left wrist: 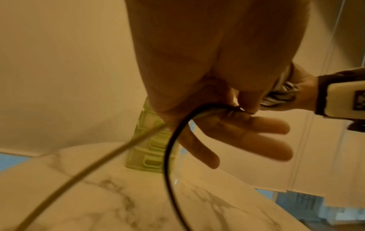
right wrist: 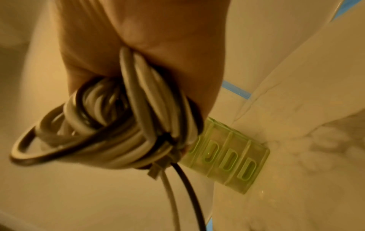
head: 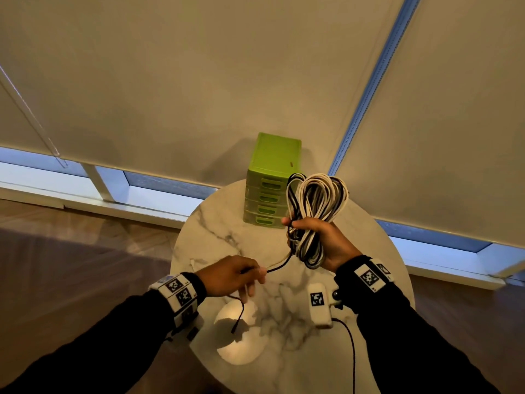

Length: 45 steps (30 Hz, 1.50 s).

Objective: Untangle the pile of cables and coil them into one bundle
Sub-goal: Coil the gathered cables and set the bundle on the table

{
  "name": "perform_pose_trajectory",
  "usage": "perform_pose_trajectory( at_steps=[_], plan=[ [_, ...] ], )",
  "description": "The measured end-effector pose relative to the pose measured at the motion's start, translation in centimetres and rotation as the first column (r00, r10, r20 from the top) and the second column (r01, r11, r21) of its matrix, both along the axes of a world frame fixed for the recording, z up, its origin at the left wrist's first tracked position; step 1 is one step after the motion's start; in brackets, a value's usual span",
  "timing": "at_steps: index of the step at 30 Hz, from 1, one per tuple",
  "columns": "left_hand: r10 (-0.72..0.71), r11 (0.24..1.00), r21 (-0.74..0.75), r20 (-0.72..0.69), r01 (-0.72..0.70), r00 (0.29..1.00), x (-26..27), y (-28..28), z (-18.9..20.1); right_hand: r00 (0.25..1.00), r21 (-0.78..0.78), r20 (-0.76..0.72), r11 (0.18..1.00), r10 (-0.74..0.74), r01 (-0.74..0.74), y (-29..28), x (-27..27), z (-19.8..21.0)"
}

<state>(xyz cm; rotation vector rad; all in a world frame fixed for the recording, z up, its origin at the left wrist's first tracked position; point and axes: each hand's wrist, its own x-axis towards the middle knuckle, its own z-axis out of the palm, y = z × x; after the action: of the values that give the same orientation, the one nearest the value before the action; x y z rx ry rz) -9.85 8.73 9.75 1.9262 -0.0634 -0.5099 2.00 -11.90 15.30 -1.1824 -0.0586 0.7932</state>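
A coil of white and black cables point(head: 315, 211) stands up above the round marble table point(head: 216, 231), and my right hand point(head: 318, 240) grips it at the waist. The same coil point(right wrist: 118, 132) fills the right wrist view, wrapped by my fingers. Two loose tails, one black point(head: 279, 265) and one white, run down-left from the coil to my left hand point(head: 235, 275), which pinches them between thumb and forefinger. In the left wrist view the black tail point(left wrist: 169, 150) and a pale tail point(left wrist: 82, 173) leave that pinch. The black tail's end point(head: 237, 322) dangles below my left hand.
A green drawer box point(head: 271, 180) with several drawers stands at the table's far edge, just behind the coil. A white tagged device point(head: 319, 304) with its own black lead lies near my right wrist. Wood floor surrounds the table; roller blinds hang behind it.
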Motion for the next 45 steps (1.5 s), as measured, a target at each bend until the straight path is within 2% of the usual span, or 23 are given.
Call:
perform_pose_trajectory(
  at_steps=[4, 6, 8, 10, 12, 14, 16, 18, 20, 22, 27, 31, 35, 38, 39, 42, 44, 45],
  plan=[
    [-0.023, 0.931, 0.364, 0.166, -0.04, 0.986, 0.5, 3.8, 0.9, 0.988, -0.2, 0.151, 0.98, 0.031, 0.0, -1.9, 0.3, 0.2],
    [0.005, 0.915, 0.389, 0.255, -0.107, 0.967, 0.9, 4.7, 1.5, 0.96, -0.344, 0.235, 0.937, 0.15, -0.062, -2.4, -0.1, 0.2],
    [0.091, 0.93, 0.301, 0.364, -0.21, 0.927, 1.7, 4.9, 2.0, 0.915, -0.476, 0.292, 0.872, 0.279, -0.114, -2.1, -0.7, -0.1],
    [0.176, 0.93, 0.213, 0.461, -0.301, 0.87, 2.8, 4.6, 2.0, 0.891, -0.538, 0.296, 0.831, 0.344, -0.142, -1.4, -1.4, -0.9],
    [0.274, 0.94, 0.069, 0.427, -0.333, 0.862, 3.7, 3.8, 1.8, 0.88, -0.535, 0.3, 0.829, 0.367, -0.163, -0.3, -2.2, -1.8],
    [0.381, 0.924, -0.14, 0.276, -0.355, 0.882, 4.1, 2.1, 1.9, 0.877, -0.515, 0.304, 0.838, 0.373, -0.178, 0.7, -2.7, -2.4],
    [0.509, 0.822, -0.353, 0.103, -0.447, 0.855, 4.3, 0.1, 2.3, 0.886, -0.465, 0.306, 0.867, 0.348, -0.18, 1.6, -3.2, -2.4],
    [0.627, 0.64, -0.515, -0.08, -0.571, 0.775, 4.9, -1.2, 2.5, 0.903, -0.41, 0.302, 0.897, 0.307, -0.168, 2.1, -3.4, -2.5],
    [0.672, 0.471, -0.608, -0.222, -0.64, 0.706, 5.6, -2.0, 2.6, 0.91, -0.379, 0.3, 0.911, 0.287, -0.162, 2.4, -3.5, -2.6],
    [0.683, 0.343, -0.673, -0.3, -0.656, 0.666, 6.1, -2.5, 2.7, 0.914, -0.362, 0.296, 0.918, 0.278, -0.163, 2.6, -3.4, -2.8],
    [0.65, 0.138, -0.746, -0.428, -0.651, 0.628, 6.5, -3.4, 3.3, 0.92, -0.325, 0.331, 0.94, 0.21, -0.098, 3.1, -3.4, -3.0],
    [0.541, 0.065, -0.772, -0.505, -0.632, 0.673, 6.8, -3.3, 3.5, 0.93, -0.268, 0.353, 0.963, 0.099, -0.001, 3.6, -3.7, -3.8],
    [0.533, 0.163, -0.809, -0.409, -0.564, 0.741, 6.7, -2.9, 3.7, 0.935, -0.24, 0.354, 0.967, 0.007, 0.084, 3.7, -3.3, -4.1],
    [0.581, 0.312, -0.798, -0.27, -0.516, 0.768, 6.4, -2.5, 3.4, 0.941, -0.202, 0.338, 0.974, -0.032, 0.106, 3.5, -3.0, -4.2],
    [0.582, 0.391, -0.771, -0.217, -0.503, 0.784, 6.2, -2.3, 3.1, 0.94, -0.188, 0.34, 0.975, -0.044, 0.114, 3.4, -2.8, -4.2],
    [0.463, 0.76, -0.535, 0.046, -0.37, 0.885, 4.2, -1.4, 1.7, 0.94, -0.146, 0.324, 0.976, -0.108, 0.163, 2.9, -2.2, -4.1],
    [0.371, 0.901, -0.327, 0.24, -0.285, 0.897, 2.9, -0.8, 0.6, 0.947, -0.119, 0.282, 0.974, -0.152, 0.191, 2.6, -1.7, -4.0],
    [0.349, 0.93, -0.241, 0.332, -0.279, 0.877, 2.5, -0.6, 0.1, 0.955, -0.119, 0.242, 0.972, -0.169, 0.202, 2.6, -1.5, -4.1]
  ],
)
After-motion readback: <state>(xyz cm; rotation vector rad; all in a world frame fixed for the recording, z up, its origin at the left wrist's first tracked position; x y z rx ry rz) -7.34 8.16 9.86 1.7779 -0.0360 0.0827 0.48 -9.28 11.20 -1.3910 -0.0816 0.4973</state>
